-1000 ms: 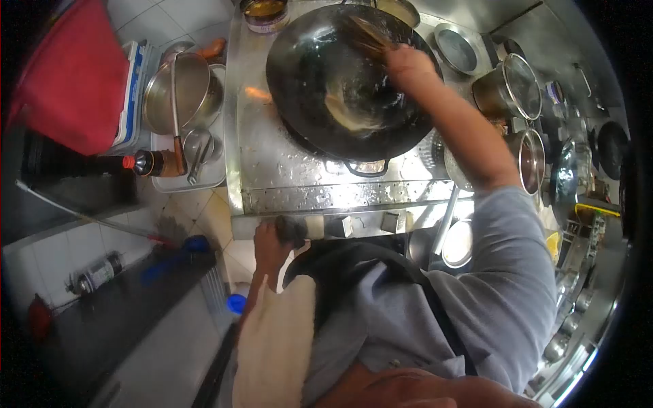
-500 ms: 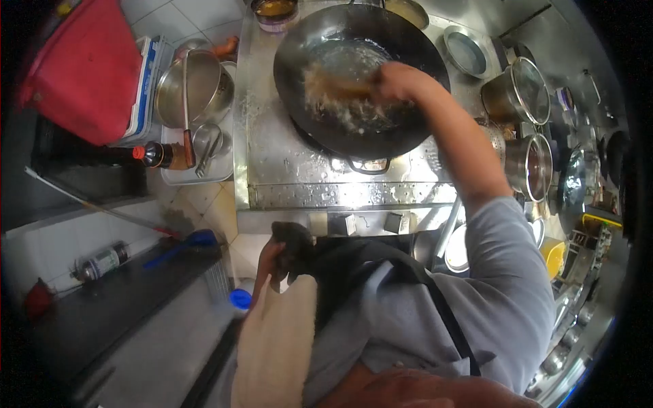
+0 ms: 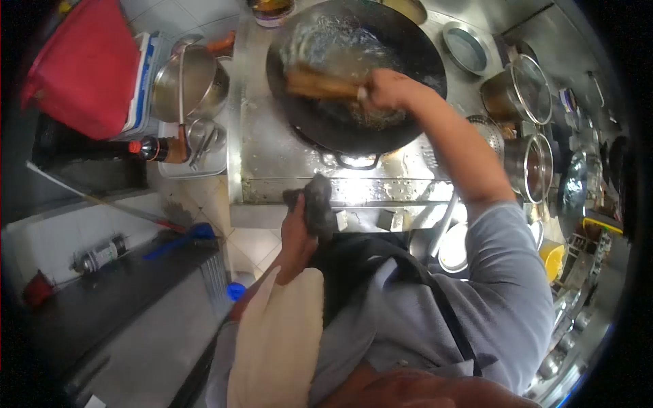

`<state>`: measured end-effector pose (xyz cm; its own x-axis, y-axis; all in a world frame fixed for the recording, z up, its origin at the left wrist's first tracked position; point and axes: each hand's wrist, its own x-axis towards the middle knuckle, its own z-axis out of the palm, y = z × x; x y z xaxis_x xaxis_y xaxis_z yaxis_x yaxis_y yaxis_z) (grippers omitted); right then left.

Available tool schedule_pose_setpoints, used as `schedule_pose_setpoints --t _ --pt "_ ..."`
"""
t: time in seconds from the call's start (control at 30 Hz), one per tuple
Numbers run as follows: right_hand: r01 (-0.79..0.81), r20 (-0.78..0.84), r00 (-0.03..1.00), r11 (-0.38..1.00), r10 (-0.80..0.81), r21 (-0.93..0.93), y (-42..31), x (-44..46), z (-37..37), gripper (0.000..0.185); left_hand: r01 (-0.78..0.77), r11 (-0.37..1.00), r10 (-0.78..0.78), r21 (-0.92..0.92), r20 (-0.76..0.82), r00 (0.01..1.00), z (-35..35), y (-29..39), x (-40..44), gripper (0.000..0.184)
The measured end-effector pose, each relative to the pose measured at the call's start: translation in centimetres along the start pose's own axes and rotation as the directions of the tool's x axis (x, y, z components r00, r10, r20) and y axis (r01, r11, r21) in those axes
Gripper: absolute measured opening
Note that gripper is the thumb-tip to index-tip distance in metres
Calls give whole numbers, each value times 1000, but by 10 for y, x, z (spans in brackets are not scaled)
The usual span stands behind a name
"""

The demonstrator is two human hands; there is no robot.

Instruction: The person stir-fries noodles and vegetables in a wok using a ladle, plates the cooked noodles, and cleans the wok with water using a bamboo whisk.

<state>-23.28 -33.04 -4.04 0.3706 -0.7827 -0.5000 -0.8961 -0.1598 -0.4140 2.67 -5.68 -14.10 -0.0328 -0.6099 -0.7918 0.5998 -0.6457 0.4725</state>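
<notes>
My right hand (image 3: pixel 388 90) is closed on the handle end of a brown bamboo wok brush (image 3: pixel 318 83), blurred by motion. The brush is over the inside of a large black wok (image 3: pixel 418 51), where water is splashing. The wok sits on the steel stove, its near loop handle (image 3: pixel 358 163) towards me. Lower down, my left hand (image 3: pixel 296 234) grips a bunched dark cloth (image 3: pixel 320 207) in front of the stove's front edge. A pale towel (image 3: pixel 279 333) hangs along my left side.
Left of the stove are a steel bowl (image 3: pixel 204 88), a ladle (image 3: pixel 181 102) and a red-capped bottle (image 3: pixel 155 149) by a white tray. A round metal pan (image 3: pixel 466 49) and steel pots (image 3: pixel 537 167) stand on the right. A dark counter (image 3: pixel 136 279) lies at lower left.
My right hand has swept the brush left and slightly up within the wok. My left hand has risen with the dark cloth, towards the stove's front edge.
</notes>
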Motion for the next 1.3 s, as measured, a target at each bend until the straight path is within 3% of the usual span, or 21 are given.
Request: schedule_pose_setpoints --t 0.03,0.1,0.13,0.2,0.23,0.3,0.43,0.5,0.53,0.6,0.63,0.7,0.73,0.83,0.97,1.03,1.1,1.13,1.17,1.23,1.3 --pt "-24 3 1000 1000 24 -2 -5 -31 -18 48 35 991 -29 -129 52 998 11 -2 9 53" --pt "-118 280 947 982 155 -145 -14 -87 -51 47 105 962 -77 -253 118 990 39 -4 13 54" --pt "-8 263 961 962 83 -275 33 -80 -52 45 174 944 -117 -282 206 972 56 0 9 54" --pt "-59 206 950 778 237 -625 40 -89 -75 35 170 976 -104 -139 386 916 67 -6 15 56" --pt "-273 -4 936 718 352 -640 48 -85 -74 27 58 998 -56 10 478 877 68 -15 26 57" --pt "-289 -244 955 724 171 -627 101 -61 -64 20 380 875 -224 -301 444 868 111 -1 7 57" --pt "-315 -298 943 670 145 -672 94 -84 -29 15 127 956 10 -264 463 886 137 -1 20 46" --pt "166 -330 907 942 -263 -292 116 -103 -4 12 116 957 -5 -265 383 924 128 -11 42 45" --pt "164 -331 907 942 -261 -293 115 -103 2 12 104 960 -23 -260 298 954 121 -16 53 43" --pt "44 -117 985 845 -126 -532 80 -101 1 9 60 977 -5 -207 254 967 116 -2 53 45" --pt "47 -110 986 849 -123 -527 78 -99 -6 9 10 987 25 -162 212 977 114 2 47 46" --pt "29 -64 991 644 -121 -764 77 -89 -37 19 -35 993 54 -110 171 984 112 9 38 46" --pt "-278 -168 959 632 229 -723 54 -80 -47 18 -23 990 57 -136 249 967 109 13 39 45" --pt "-233 -130 964 503 232 -832 65 -71 -40 27 -45 988 87 -146 301 950 105 15 42 41" --pt "-144 26 974 699 226 -701 14 -110 -13 24 -14 977 76 -213 285 956 108 23 43 34" --pt "-68 122 967 684 226 -726 3 -96 -21 25 -31 980 81 -198 250 965 108 28 40 32" --pt "-82 79 980 728 183 -680 1 -65 -32 24 -54 982 92 -180 208 974 111 33 39 30" --pt "-113 -91 993 729 71 -675 28 -26 -15 26 16 990 14 -141 205 979 111 36 38 30" --pt "-102 -89 994 734 57 -672 23 -7 -14 26 86 991 -64 -102 202 977 111 39 38 30" --pt "-247 -222 958 917 182 -314 0 29 -15 28 134 983 -106 -124 216 971 102 32 52 30" --pt "-44 -210 977 924 -39 -380 -8 45 9 34 100 991 -75 -94 235 969 104 33 50 29"
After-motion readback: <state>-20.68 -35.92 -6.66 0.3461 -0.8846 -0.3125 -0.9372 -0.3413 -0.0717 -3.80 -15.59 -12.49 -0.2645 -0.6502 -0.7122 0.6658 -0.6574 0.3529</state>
